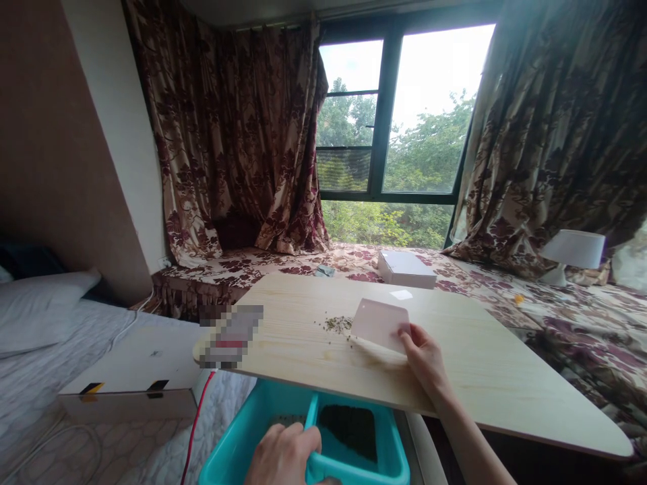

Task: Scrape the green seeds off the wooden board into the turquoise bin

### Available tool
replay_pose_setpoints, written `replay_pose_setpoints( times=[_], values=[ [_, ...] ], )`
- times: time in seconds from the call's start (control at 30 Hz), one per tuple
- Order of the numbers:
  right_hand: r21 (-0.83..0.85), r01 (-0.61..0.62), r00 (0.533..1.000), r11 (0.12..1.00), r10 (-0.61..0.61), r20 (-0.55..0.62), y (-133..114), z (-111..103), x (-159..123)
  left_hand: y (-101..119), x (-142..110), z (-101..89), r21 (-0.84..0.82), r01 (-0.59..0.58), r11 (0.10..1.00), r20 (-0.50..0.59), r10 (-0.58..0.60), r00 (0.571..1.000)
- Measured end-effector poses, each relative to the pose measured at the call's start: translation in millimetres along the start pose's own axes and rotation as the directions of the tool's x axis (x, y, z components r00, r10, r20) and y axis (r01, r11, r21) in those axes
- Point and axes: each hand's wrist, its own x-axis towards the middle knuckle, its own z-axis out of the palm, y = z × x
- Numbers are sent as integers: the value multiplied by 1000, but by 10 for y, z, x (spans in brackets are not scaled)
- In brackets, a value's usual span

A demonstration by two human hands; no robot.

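My right hand pinches the right edge of a thin, pale, translucent plastic sheet with rounded corners and a small hole. The sheet is tilted over the wooden tabletop. Beside its left edge lies a small pile of mixed green and whitish grains, with a few scattered around. Below the table's front edge stands a teal plastic bin, split by a divider. My left hand is closed around the bin's divider near the front. Dark granular stuff lies in the bin's right compartment.
A blurred-out object lies at the table's left end, with a red cable hanging below. A white box rests on the bed at left. Behind the table, another white box and a lamp stand on the window ledge.
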Motion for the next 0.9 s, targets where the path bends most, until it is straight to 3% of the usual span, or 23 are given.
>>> replay_pose_setpoints(
  times=[0.17, 0.43, 0.9],
  values=[
    [-7, 7, 999, 1000, -7, 45, -33, 10, -21, 15, -17, 0, -3, 4, 1000, -18, -4, 1000],
    [-61, -26, 994, 998, 19, -108, 0, -34, 2, 16, -39, -12, -6, 18, 1000, -35, -18, 999],
    [-85, -46, 994, 995, 37, -101, -98, -57, -31, 23, -40, 0, 4, 23, 1000, -45, -23, 999]
  ],
)
